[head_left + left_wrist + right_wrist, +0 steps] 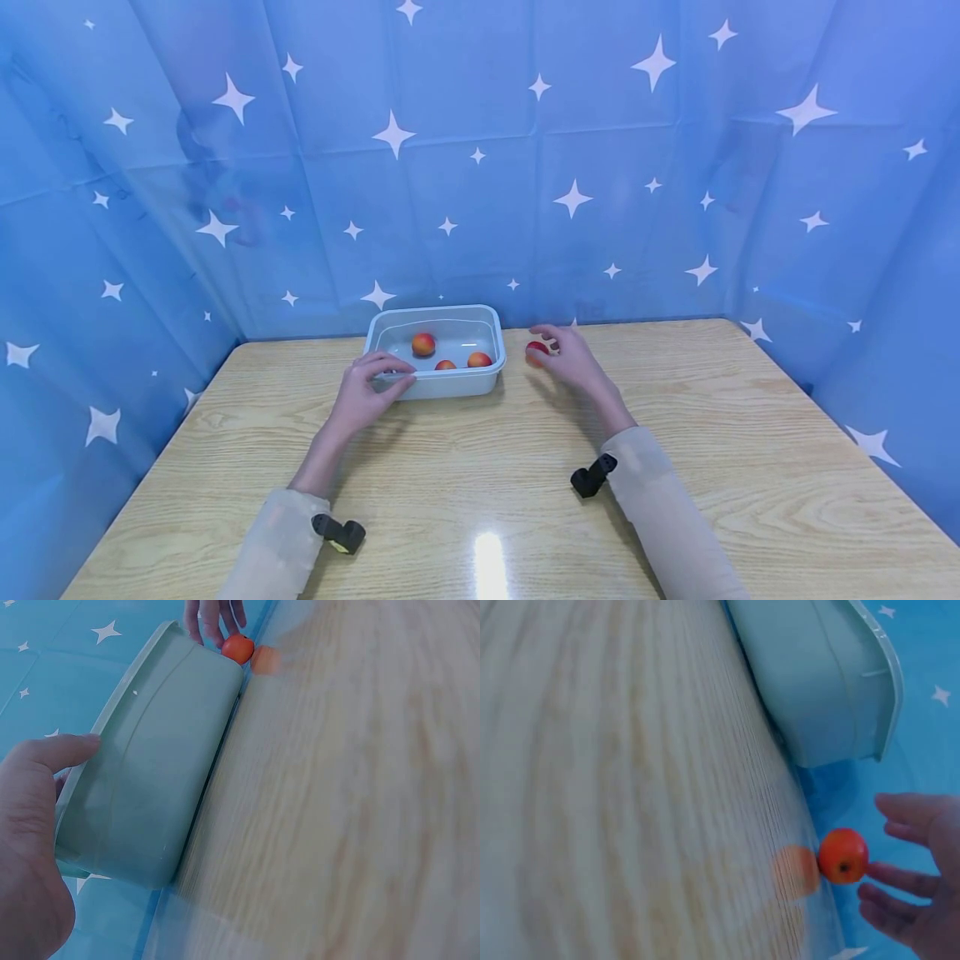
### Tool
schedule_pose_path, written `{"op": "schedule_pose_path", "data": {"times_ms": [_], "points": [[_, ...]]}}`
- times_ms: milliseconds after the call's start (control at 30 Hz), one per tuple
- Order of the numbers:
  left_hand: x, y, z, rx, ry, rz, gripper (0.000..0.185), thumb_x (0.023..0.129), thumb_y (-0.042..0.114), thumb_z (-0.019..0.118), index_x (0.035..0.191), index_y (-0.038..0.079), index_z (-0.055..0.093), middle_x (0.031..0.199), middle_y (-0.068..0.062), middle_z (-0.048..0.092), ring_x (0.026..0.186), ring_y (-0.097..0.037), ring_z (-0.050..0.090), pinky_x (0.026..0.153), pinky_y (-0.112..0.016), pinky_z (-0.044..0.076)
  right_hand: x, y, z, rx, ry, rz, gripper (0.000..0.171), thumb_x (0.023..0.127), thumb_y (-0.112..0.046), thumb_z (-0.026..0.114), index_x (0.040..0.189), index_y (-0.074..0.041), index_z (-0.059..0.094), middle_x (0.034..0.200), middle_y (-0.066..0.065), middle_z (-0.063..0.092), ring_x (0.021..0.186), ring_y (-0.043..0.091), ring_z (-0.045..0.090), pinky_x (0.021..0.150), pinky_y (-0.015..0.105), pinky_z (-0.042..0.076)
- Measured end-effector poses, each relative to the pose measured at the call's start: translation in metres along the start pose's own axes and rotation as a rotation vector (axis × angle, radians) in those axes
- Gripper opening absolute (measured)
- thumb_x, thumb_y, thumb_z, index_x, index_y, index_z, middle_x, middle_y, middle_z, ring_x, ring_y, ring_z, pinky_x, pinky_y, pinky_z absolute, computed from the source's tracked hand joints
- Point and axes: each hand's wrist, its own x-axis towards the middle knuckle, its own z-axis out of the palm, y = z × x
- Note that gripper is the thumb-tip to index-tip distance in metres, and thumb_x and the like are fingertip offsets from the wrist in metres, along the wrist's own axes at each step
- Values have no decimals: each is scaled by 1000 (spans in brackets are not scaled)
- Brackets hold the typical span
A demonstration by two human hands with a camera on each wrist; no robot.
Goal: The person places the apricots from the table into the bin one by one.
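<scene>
A pale blue-green plastic box (pixel 450 385) stands near the back of the table. Three red-and-yellow apples lie inside; one apple (pixel 423 344) is near the box's far wall. My left hand (pixel 363 392) holds the front left of the rim, with the thumb outside, as the left wrist view (pixel 34 795) shows. To the right of the box, a small red-orange apple (pixel 844 856) sits on the table. Around it reaches my right hand (pixel 570 358), fingers spread and relaxed; in the right wrist view one fingertip is right at the apple's side.
The wood-grain table (pixel 450 483) extends in front of the box and to both sides. A blue curtain with white stars (pixel 480 167) hangs close behind the table's back edge. Each sleeve carries a small black wrist camera (pixel 594 476).
</scene>
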Motion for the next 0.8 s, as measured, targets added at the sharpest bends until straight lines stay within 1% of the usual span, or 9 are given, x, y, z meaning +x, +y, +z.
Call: {"op": "schedule_pose_path", "data": {"times_ms": [133, 300, 500, 633, 800], "points": [[0, 0, 0, -1, 4, 8, 13, 84, 6, 83, 95, 11, 78, 96, 1, 72, 101, -22, 63, 100, -47, 38, -1, 4, 1, -10, -48, 5, 47, 97, -20, 68, 139, -1, 57, 131, 21, 60, 109, 37, 59, 95, 50, 50], [0, -1, 0, -5, 7, 14, 14, 83, 5, 83, 95, 11, 78, 95, 1, 72, 101, -21, 63, 100, -45, 39, -1, 8, 1, -2, -87, 15, 44, 97, -17, 67, 136, 2, 59, 124, 20, 64, 106, 35, 61, 93, 49, 51], [-1, -2, 0, -10, 9, 23, 14, 83, 5, 83, 94, 11, 79, 94, 2, 72, 100, -21, 64, 97, -44, 41, 0, 13, -1, -11, -101, 8, 36, 95, -10, 68, 128, 3, 64, 115, 18, 67, 98, 31, 62, 85, 45, 51], [-1, -2, 0, -10, 5, 15, 14, 83, 6, 83, 95, 11, 79, 95, 2, 72, 100, -20, 63, 98, -44, 41, -1, 15, -2, -12, -104, 25, 36, 95, -11, 69, 127, 2, 64, 111, 16, 68, 97, 30, 63, 83, 45, 51], [-1, -1, 0, -12, -3, -3, 13, 84, 7, 82, 96, 12, 79, 96, 2, 72, 101, -21, 63, 100, -46, 40, -2, 13, -3, -9, -82, 61, 36, 95, -14, 69, 127, 2, 64, 112, 16, 68, 96, 31, 62, 83, 44, 52]]}}
